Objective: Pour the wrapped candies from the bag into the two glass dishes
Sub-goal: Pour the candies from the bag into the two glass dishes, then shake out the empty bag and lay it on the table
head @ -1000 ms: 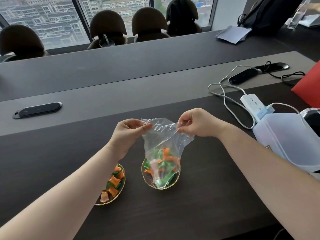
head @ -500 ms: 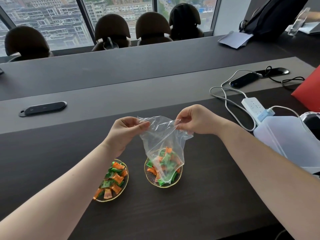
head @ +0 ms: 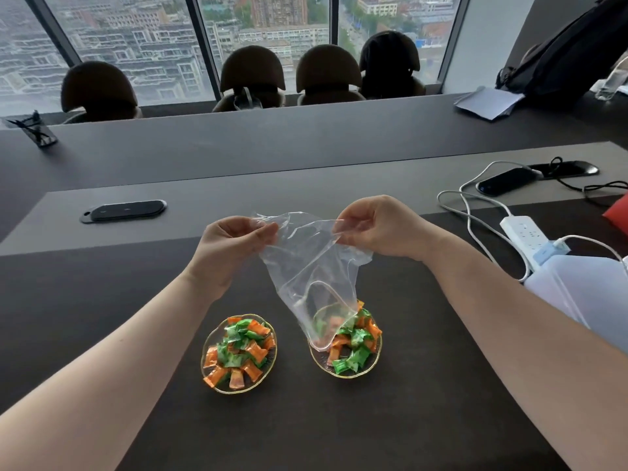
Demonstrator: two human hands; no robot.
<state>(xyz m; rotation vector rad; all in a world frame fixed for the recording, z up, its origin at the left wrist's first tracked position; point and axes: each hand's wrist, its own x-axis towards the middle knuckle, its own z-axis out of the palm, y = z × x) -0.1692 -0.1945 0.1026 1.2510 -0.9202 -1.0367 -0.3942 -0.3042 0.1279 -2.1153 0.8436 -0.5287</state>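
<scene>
A clear plastic bag (head: 307,263) hangs upside-down between my hands, its mouth just over the right glass dish (head: 343,372). My left hand (head: 231,243) pinches the bag's upper left corner and my right hand (head: 377,226) pinches its upper right corner. The bag looks empty; the candies seen through it lie in the dish. That right dish holds a heap of orange and green wrapped candies (head: 356,341). The left glass dish (head: 212,338), gold-rimmed like the other, also holds a pile of orange and green candies (head: 239,348).
A translucent plastic container (head: 584,290) stands to the right near my right forearm. A white power strip (head: 523,232) with white cables lies behind it. A black table socket plate (head: 124,209) sits at the left, a red object (head: 618,212) at the right edge. Chairs line the window.
The candies have dropped out of the bag into the right dish. The bag has been lifted and now hangs limp. The view has shifted, so both dishes sit further right.
</scene>
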